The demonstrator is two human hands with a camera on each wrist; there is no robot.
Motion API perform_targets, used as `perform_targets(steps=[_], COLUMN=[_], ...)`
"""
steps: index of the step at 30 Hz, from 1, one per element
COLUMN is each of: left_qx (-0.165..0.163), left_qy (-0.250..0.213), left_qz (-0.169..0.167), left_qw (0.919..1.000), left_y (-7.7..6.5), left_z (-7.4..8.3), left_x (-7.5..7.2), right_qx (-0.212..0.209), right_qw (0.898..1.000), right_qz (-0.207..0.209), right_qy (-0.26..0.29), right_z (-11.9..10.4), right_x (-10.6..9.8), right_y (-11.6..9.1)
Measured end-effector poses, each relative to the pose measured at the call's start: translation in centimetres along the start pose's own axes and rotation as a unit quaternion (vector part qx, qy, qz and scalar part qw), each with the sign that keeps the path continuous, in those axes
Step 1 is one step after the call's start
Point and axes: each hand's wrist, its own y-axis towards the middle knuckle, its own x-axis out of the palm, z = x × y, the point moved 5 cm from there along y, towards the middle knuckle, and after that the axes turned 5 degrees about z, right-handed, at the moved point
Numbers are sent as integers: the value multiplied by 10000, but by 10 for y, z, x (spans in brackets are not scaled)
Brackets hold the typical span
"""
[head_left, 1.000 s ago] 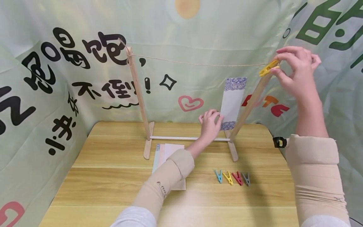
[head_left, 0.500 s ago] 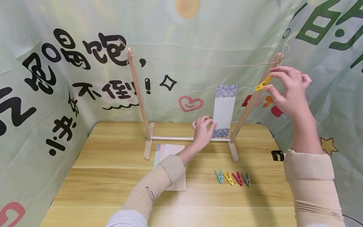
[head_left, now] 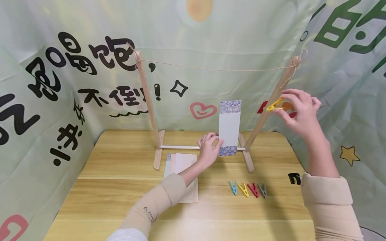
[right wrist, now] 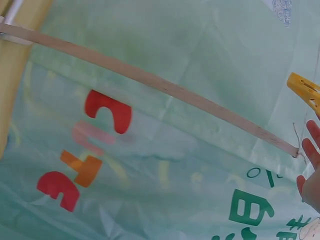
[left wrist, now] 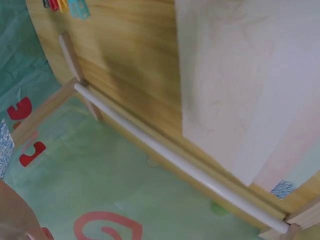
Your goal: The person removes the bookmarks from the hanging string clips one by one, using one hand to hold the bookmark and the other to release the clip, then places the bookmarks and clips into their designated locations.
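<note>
My left hand (head_left: 208, 149) pinches the lower left edge of a white card (head_left: 230, 125) with blue patterned bands at top and bottom. The card stands upright in the air, in front of the wooden frame's white crossbar (head_left: 187, 147). Out to the right, my right hand (head_left: 303, 112) pinches a yellow clothespin (head_left: 275, 105) near the frame's right post (head_left: 271, 98). Above both hands a thin string (head_left: 211, 69) spans the two posts, with nothing hung on it. At the right wrist view's edge the yellow clothespin (right wrist: 304, 90) shows beside the fingertips.
Several clothespins (head_left: 252, 190) in blue, yellow, red and grey lie in a row on the wooden table (head_left: 120, 190). More cards (head_left: 188, 164) lie overlapping left of them, partly behind my left sleeve. A printed cloth backdrop (head_left: 187, 33) surrounds the table.
My left hand has brought the card down and to the left. The right hand, still holding the yellow clothespin, has dropped from the right post's top and shifted left.
</note>
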Motion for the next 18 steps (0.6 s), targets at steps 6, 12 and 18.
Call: perform_targets(steps=[6, 12, 18], left_qx=[4, -41, -106], left_qy=[-65, -80, -36], left_qz=[-40, -132, -116], left_qw=[10000, 9999, 9999], left_y=[-14, -29, -42], left_z=[-10, -20, -29], left_x=[-10, -17, -24], right_qx=[-120, 89, 313], right_qw=[9998, 9997, 9990], right_qz=[-42, -175, -312], right_qy=[-155, -109, -87], right_z=[2, 11, 18], right_x=[12, 24, 34], right_y=[-15, -36, -56])
